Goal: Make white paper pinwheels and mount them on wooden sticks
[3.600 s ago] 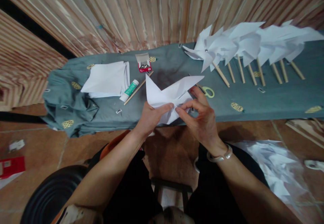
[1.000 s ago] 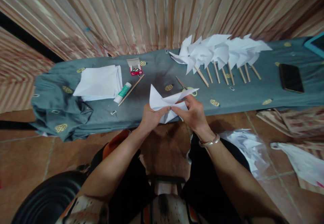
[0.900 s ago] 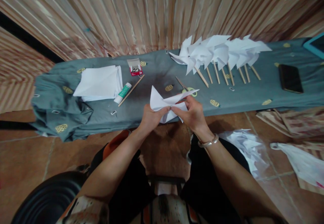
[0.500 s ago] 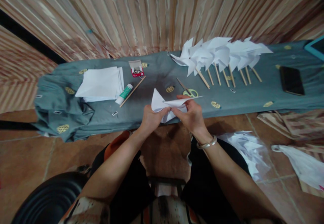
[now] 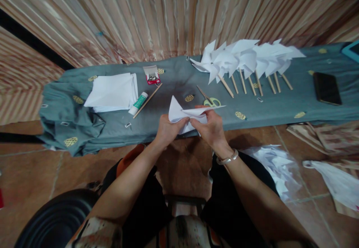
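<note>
Both hands (image 5: 190,126) pinch the folded paper (image 5: 183,114), long point aimed right.

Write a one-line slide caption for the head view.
Both hands, left hand and right hand, fold a white paper sheet beside scissors and finished pinwheels.

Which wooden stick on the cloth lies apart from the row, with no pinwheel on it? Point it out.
The bare stick beside the glue stick, left of both hands. The others carry white paper pinwheels at the right.
</note>
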### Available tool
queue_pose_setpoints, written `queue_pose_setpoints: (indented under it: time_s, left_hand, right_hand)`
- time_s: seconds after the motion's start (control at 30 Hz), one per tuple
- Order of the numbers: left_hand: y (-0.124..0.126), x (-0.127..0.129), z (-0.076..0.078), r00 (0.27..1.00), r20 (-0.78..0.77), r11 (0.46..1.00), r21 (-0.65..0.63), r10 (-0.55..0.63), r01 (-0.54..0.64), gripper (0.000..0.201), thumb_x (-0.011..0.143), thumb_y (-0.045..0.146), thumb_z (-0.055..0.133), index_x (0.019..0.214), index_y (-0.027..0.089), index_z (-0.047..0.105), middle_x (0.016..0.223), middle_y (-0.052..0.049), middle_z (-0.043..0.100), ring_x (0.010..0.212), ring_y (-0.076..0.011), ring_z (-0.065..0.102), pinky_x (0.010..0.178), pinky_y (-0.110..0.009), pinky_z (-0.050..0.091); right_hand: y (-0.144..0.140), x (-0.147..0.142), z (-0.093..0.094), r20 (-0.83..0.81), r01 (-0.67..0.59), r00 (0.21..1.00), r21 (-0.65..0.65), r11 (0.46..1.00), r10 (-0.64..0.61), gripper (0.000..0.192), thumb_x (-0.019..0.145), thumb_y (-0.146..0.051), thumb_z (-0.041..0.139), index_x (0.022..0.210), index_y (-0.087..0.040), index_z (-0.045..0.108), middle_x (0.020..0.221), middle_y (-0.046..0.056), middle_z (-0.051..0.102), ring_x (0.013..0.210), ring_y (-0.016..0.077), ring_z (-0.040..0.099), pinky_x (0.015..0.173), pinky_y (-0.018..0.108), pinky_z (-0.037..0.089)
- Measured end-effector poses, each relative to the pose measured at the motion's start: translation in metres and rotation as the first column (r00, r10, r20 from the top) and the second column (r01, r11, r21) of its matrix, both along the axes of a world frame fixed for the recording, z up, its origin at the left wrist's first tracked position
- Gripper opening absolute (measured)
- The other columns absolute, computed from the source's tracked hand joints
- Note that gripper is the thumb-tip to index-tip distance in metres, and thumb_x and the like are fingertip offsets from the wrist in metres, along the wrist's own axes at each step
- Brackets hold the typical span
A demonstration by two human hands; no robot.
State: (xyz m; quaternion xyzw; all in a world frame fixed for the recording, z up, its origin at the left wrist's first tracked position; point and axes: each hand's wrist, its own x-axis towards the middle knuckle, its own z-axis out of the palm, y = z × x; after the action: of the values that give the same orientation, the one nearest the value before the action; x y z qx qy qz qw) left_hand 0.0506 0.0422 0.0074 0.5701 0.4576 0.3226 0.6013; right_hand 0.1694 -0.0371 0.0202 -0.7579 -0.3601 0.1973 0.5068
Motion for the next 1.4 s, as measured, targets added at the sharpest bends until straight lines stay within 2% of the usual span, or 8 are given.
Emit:
queue_pose_setpoints:
  time_s: [0.27,0.43,0.7,0.93,1.17,1.4]
  left_hand:
    - [0.0020,-0.0006,0.0029,0.998,0.042,0.998,-0.026,-0.055,0.056,0.029,0.054,0.032,0.080,0.073,0.011,0.075,0.072,-0.005,0.074,0.064,-0.0183,0.066,0.059,-0.027,0.053]
    - [0.0016,-0.0003,0.0039,0.998,0.043,0.998,-0.038,-0.054,0.056,0.028,0.055,0.030,0.080,0.075,0.011,0.076,0.075,-0.006,0.075,0.066,-0.0191,0.067,0.061,-0.028,0.055]
    - [0.0015,-0.0020,0.0054,0.998,0.040,0.998,-0.038,-0.043,0.045,0.030,0.054,0.032,0.081,0.075,0.010,0.076,0.074,-0.006,0.075,0.068,-0.0210,0.068,0.062,-0.029,0.056]
    - [0.0018,-0.0039,0.0043,0.997,0.067,0.997,-0.058,-0.046,0.050,0.029,0.054,0.032,0.081,0.074,0.010,0.076,0.071,-0.005,0.074,0.063,-0.0186,0.066,0.060,-0.028,0.054]
    - [0.0013,-0.0057,0.0089,0.993,0.107,0.992,-0.110,-0.057,0.069,0.030,0.052,0.032,0.082,0.072,0.010,0.075,0.071,-0.005,0.073,0.063,-0.0177,0.065,0.062,-0.028,0.054]
    - [0.0025,-0.0047,0.0048,0.995,0.091,0.989,-0.132,-0.051,0.063,0.035,0.048,0.033,0.085,0.071,0.010,0.075,0.070,-0.004,0.073,0.063,-0.0176,0.064,0.062,-0.028,0.054]
  right_hand:
    - [-0.0009,0.0018,0.0014,-0.051,-0.027,0.998,-0.036,0.999,0.025,0.039,0.065,-0.030,0.069,0.102,-0.016,0.068,0.089,0.008,0.075,0.079,0.0246,0.069,0.076,0.039,0.054]
    - [-0.0007,0.0027,0.0005,-0.046,-0.050,0.998,-0.075,0.996,0.047,0.028,0.066,-0.031,0.068,0.091,-0.017,0.068,0.084,0.007,0.074,0.074,0.0242,0.068,0.070,0.037,0.053]
    - [-0.0006,0.0021,-0.0014,-0.065,-0.051,0.997,-0.047,0.998,0.048,0.022,0.065,-0.032,0.068,0.082,-0.019,0.066,0.079,0.006,0.074,0.070,0.0224,0.067,0.068,0.036,0.052]
    - [-0.0001,0.0007,0.0003,-0.133,-0.075,0.988,-0.006,0.997,0.074,0.038,0.064,-0.033,0.069,0.099,-0.018,0.066,0.088,0.006,0.075,0.078,0.0231,0.069,0.074,0.037,0.055]
    - [-0.0011,-0.0008,-0.0012,-0.134,-0.083,0.988,-0.019,0.996,0.080,0.039,0.064,-0.034,0.070,0.099,-0.017,0.067,0.091,0.007,0.075,0.083,0.0246,0.069,0.079,0.039,0.055]
    - [-0.0014,-0.0006,-0.0036,-0.108,-0.090,0.990,-0.017,0.996,0.087,0.038,0.066,-0.033,0.068,0.100,-0.017,0.066,0.089,0.007,0.075,0.081,0.0235,0.069,0.077,0.038,0.055]
